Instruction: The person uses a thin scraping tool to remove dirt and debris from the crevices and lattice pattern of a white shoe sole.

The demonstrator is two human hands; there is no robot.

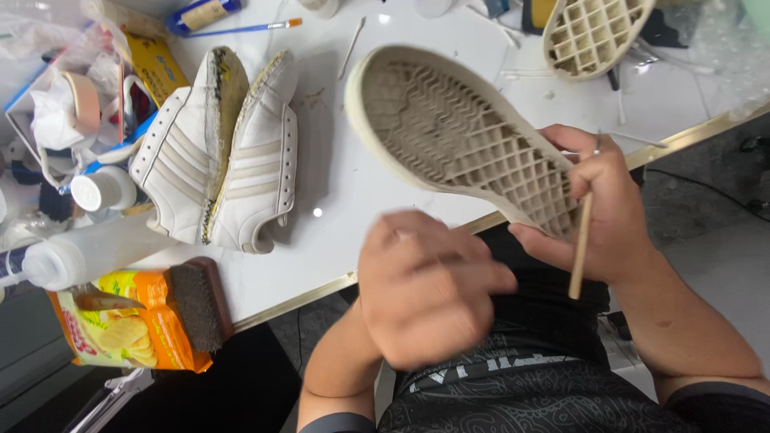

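Note:
My right hand (613, 212) grips the heel end of a detached beige rubber sole (457, 136), held up over the table edge with its inner waffle grid facing me. The same hand pinches a thin wooden stick (580, 248) that points down past the palm. My left hand (425, 293) is blurred in front of my lap, below the sole and not touching it. Its fingers are curled and nothing shows in it.
Two white sneaker uppers (216, 152) lie on their sides on the white table (337, 200). A second sole (589, 32) rests at the back right. At the left are a white squeeze bottle (88, 252), a dark brush (196, 305), an orange snack packet (128, 333) and a blue paintbrush (241, 30).

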